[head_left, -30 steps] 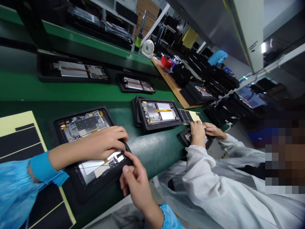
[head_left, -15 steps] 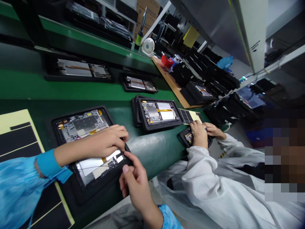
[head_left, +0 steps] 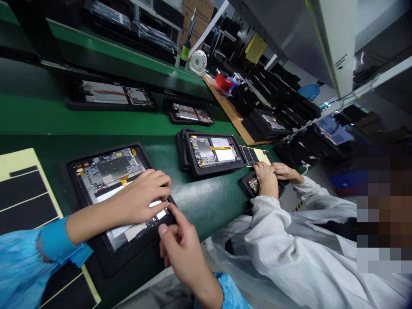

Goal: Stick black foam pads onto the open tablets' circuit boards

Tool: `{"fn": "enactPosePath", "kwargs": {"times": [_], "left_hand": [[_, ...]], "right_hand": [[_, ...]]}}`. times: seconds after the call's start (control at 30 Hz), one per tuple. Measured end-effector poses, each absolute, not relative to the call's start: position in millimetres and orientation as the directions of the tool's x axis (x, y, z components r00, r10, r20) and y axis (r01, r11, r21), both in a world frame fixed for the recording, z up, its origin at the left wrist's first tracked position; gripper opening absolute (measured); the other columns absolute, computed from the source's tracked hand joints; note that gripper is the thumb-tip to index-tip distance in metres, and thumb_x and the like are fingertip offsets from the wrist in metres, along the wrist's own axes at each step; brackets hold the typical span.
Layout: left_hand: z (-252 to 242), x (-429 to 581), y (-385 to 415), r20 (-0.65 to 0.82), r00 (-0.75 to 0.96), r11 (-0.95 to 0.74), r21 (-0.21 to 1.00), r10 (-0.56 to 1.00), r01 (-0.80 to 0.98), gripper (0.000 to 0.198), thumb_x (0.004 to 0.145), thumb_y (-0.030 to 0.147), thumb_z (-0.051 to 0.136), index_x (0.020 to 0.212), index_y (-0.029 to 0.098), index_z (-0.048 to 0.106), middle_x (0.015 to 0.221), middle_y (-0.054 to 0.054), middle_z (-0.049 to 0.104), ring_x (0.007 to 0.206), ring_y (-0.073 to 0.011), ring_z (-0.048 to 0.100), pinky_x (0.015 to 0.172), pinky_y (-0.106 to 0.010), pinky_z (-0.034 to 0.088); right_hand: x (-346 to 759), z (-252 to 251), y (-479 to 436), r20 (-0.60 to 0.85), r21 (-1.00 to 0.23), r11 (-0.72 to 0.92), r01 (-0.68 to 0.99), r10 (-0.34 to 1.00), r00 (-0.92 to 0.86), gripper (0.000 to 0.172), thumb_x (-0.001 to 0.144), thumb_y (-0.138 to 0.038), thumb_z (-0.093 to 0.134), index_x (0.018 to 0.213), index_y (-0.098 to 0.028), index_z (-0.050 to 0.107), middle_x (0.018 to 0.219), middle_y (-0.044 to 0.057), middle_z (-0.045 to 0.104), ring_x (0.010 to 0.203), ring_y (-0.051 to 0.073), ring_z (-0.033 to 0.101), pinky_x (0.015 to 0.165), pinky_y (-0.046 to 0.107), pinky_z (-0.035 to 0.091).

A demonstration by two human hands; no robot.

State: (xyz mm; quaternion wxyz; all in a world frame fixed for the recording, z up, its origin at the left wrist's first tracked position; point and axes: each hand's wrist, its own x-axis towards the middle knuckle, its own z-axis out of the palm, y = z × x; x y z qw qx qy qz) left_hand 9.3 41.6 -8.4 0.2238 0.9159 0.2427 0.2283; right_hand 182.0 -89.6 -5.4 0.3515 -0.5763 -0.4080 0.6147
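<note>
An opened tablet with its circuit board and battery bare (head_left: 111, 167) lies in a black foam tray (head_left: 71, 178) in front of me. My left hand (head_left: 146, 195) reaches across it, fingers bent and close together over the lower right part; anything in them is hidden. From below comes my right hand (head_left: 186, 249), its index finger stretched to the tablet's right edge, where it meets the left thumb. The right thumb stands apart, the other fingers curl, and I see nothing held there.
At left lies a yellow sheet with black stickers (head_left: 24, 189). More open tablets sit in trays (head_left: 219, 150) ahead, two of them on the green belt (head_left: 28, 118). On the right a co-worker's hands (head_left: 268, 176) work on another tablet. A small white fan (head_left: 198, 62) stands beyond.
My left hand has shifted slightly left and down over the tablet, uncovering more of the orange tape and battery. The right index finger stays at the tablet's edge.
</note>
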Motion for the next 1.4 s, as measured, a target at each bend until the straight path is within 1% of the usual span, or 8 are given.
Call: {"fn": "enactPosePath", "kwargs": {"times": [0.17, 0.47, 0.63, 0.8, 0.93, 1.07, 1.27, 1.4], "left_hand": [[-20, 7, 38, 0.258, 0.745, -0.718, 0.574, 0.615, 0.394, 0.021, 0.099, 0.031, 0.051, 0.083, 0.021, 0.061, 0.11, -0.006, 0.06, 0.105, -0.0265, 0.052, 0.091, -0.042, 0.035], [-9, 16, 34, 0.171, 0.704, -0.632, 0.618, 0.689, 0.468, 0.012, 0.089, 0.023, 0.054, 0.079, 0.02, 0.061, 0.104, -0.006, 0.058, 0.102, -0.0275, 0.051, 0.088, -0.044, 0.036], [-10, 18, 33, 0.153, 0.695, -0.612, 0.628, 0.703, 0.481, 0.017, 0.092, 0.027, 0.053, 0.078, 0.02, 0.06, 0.103, -0.006, 0.058, 0.102, -0.0277, 0.052, 0.089, -0.045, 0.036], [-8, 25, 29, 0.084, 0.652, -0.561, 0.6, 0.753, 0.57, 0.01, 0.086, 0.023, 0.054, 0.077, 0.02, 0.059, 0.102, -0.005, 0.057, 0.103, -0.0285, 0.051, 0.09, -0.046, 0.036], [-4, 28, 28, 0.053, 0.656, -0.564, 0.567, 0.753, 0.601, 0.007, 0.082, 0.019, 0.053, 0.079, 0.02, 0.058, 0.102, -0.006, 0.056, 0.103, -0.0288, 0.052, 0.091, -0.047, 0.036], [-6, 28, 27, 0.071, 0.655, -0.57, 0.57, 0.752, 0.592, 0.006, 0.081, 0.017, 0.052, 0.079, 0.02, 0.057, 0.102, -0.006, 0.056, 0.104, -0.0289, 0.052, 0.091, -0.047, 0.037], [-18, 19, 27, 0.208, 0.657, -0.622, 0.608, 0.724, 0.493, 0.015, 0.092, 0.027, 0.05, 0.082, 0.02, 0.059, 0.107, -0.007, 0.058, 0.105, -0.0284, 0.051, 0.093, -0.047, 0.041], [-20, 3, 24, 0.338, 0.679, -0.724, 0.542, 0.652, 0.425, 0.025, 0.102, 0.028, 0.044, 0.099, 0.023, 0.069, 0.118, -0.008, 0.063, 0.113, -0.0285, 0.054, 0.1, -0.05, 0.041]], "right_hand": [[185, -5, -91, -0.408, -0.913, -0.404, 0.051, 0.906, -0.115, 0.076, 0.097, -0.053, 0.066, 0.161, -0.019, 0.042, 0.062, -0.007, 0.056, 0.043, 0.006, 0.044, 0.041, 0.016, 0.04], [189, 1, -90, -0.422, -0.906, -0.412, 0.095, 0.894, -0.149, 0.079, 0.097, -0.054, 0.064, 0.162, -0.018, 0.039, 0.063, -0.007, 0.054, 0.044, 0.008, 0.044, 0.044, 0.02, 0.041], [190, 11, -87, -0.308, -0.872, -0.204, 0.444, 0.935, -0.175, 0.062, 0.103, -0.038, 0.056, 0.162, -0.022, 0.042, 0.064, -0.005, 0.056, 0.056, 0.012, 0.05, 0.053, 0.023, 0.035], [192, 25, -81, -0.28, -0.661, 0.033, 0.75, 0.916, -0.288, 0.074, 0.099, -0.036, 0.056, 0.163, -0.006, 0.035, 0.075, 0.005, 0.071, 0.066, 0.023, 0.065, 0.056, 0.029, 0.036], [200, 34, -79, -0.191, -0.633, 0.072, 0.771, 0.95, -0.246, 0.047, 0.103, -0.037, 0.05, 0.144, -0.016, 0.062, 0.078, 0.005, 0.074, 0.067, 0.022, 0.069, 0.06, 0.028, 0.042], [203, 33, -76, -0.159, -0.609, 0.106, 0.786, 0.955, -0.252, 0.044, 0.105, -0.037, 0.049, 0.144, -0.02, 0.061, 0.078, 0.004, 0.077, 0.065, 0.021, 0.072, 0.06, 0.027, 0.044], [202, 33, -67, -0.255, -0.322, 0.243, 0.915, 0.908, -0.331, 0.056, 0.105, -0.041, 0.049, 0.155, -0.015, 0.05, 0.096, 0.015, 0.082, 0.077, 0.033, 0.078, 0.062, 0.033, 0.045], [205, 34, -62, -0.224, -0.396, 0.22, 0.892, 0.919, -0.326, 0.043, 0.104, -0.04, 0.052, 0.142, -0.023, 0.062, 0.084, 0.006, 0.08, 0.073, 0.028, 0.076, 0.06, 0.03, 0.04]]}}
